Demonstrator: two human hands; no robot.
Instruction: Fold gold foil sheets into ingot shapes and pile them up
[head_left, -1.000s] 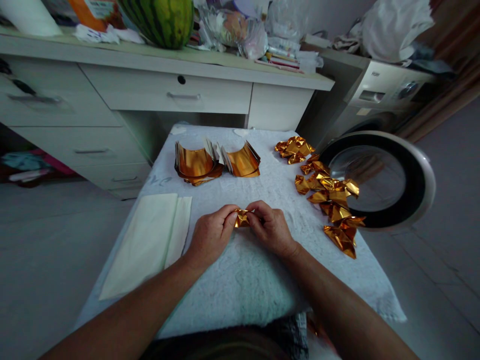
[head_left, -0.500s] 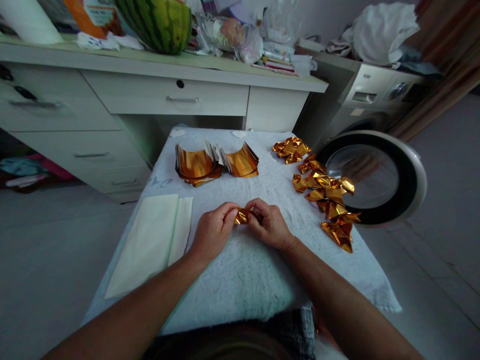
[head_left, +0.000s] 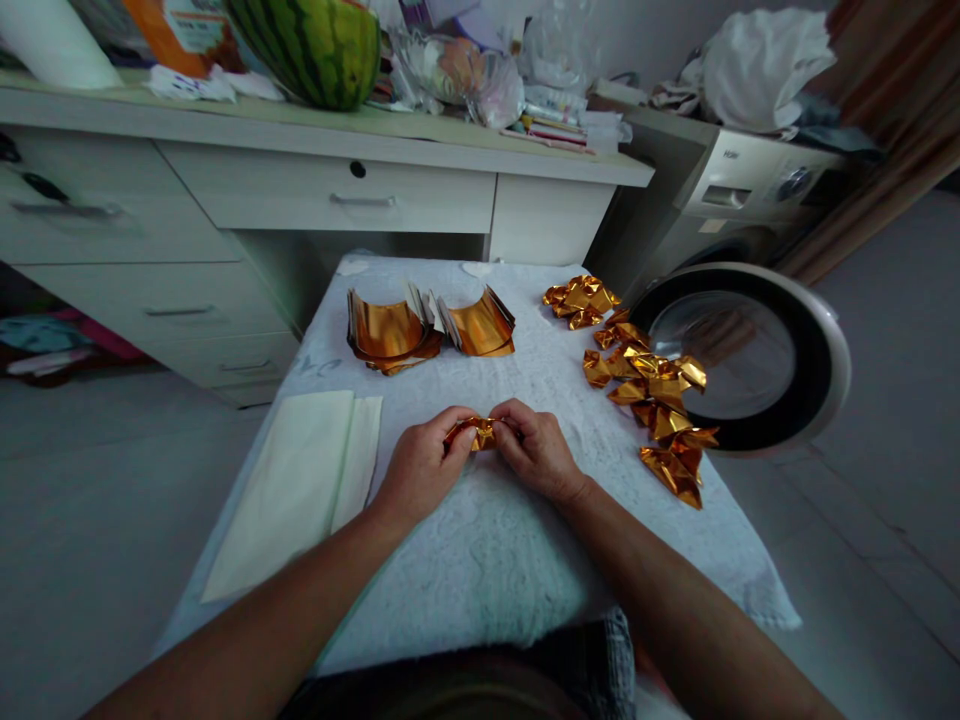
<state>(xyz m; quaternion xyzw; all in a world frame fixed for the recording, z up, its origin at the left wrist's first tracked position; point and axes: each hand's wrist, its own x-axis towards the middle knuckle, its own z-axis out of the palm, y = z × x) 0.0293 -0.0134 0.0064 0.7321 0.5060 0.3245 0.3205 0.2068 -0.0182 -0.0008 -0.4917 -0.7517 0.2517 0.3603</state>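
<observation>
Between my two hands, over the middle of the cloth-covered table [head_left: 480, 560], is a small folded piece of gold foil paper [head_left: 484, 433]. My left hand [head_left: 427, 455] pinches its left end with thumb and fingers. At its right end, my right hand [head_left: 536, 450] is closed in a similar pinch; the fingers hide part of the paper. Beyond my hands lie two curved stacks of gold foil sheets, a left stack [head_left: 388, 328] and a right stack [head_left: 484, 325]. Several folded gold foil pieces [head_left: 664, 395] lie in a loose heap along the table's right side.
Folded pale paper sheets [head_left: 289, 480] lie at the table's left. Behind stands a white desk [head_left: 330, 195] with a watermelon [head_left: 315, 50] and plastic bags on top. At the right, a washing machine's open round door [head_left: 817, 350] reaches close to the table edge.
The foil piece between my hands has changed shape slightly, and more of it shows by my left thumb. Both hands stay nearly in place. The whole view has shifted slightly.
</observation>
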